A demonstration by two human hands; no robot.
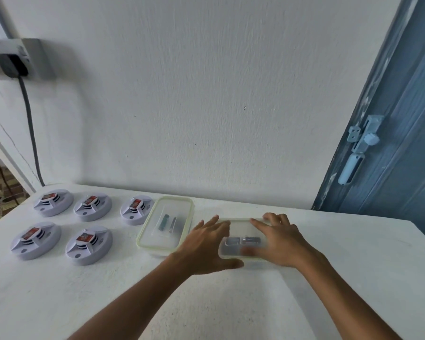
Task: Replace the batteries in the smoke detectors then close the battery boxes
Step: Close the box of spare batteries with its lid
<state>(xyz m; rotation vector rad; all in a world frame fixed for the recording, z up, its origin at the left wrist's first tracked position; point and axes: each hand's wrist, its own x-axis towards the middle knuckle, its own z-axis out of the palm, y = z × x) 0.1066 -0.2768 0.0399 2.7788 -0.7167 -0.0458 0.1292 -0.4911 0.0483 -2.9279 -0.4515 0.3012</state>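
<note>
Bare table right; smoke detectors crowd left.

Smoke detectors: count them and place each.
5, all left on the table: back row; front row. None seem hidden.

both hands are sitting on the near battery box, which is lying on the table. the left hand is resting at its left end, the right hand over its right end, and batteries are lying inside it, between the two hands. just left of the left hand, a second battery box is lying on the table with its lid on and batteries inside. farther left of that, five smoke detectors are sitting in two rows: three behind, two in front. behind the hands, a wall is rising from the table's far edge; to their right, a door is standing.
</note>
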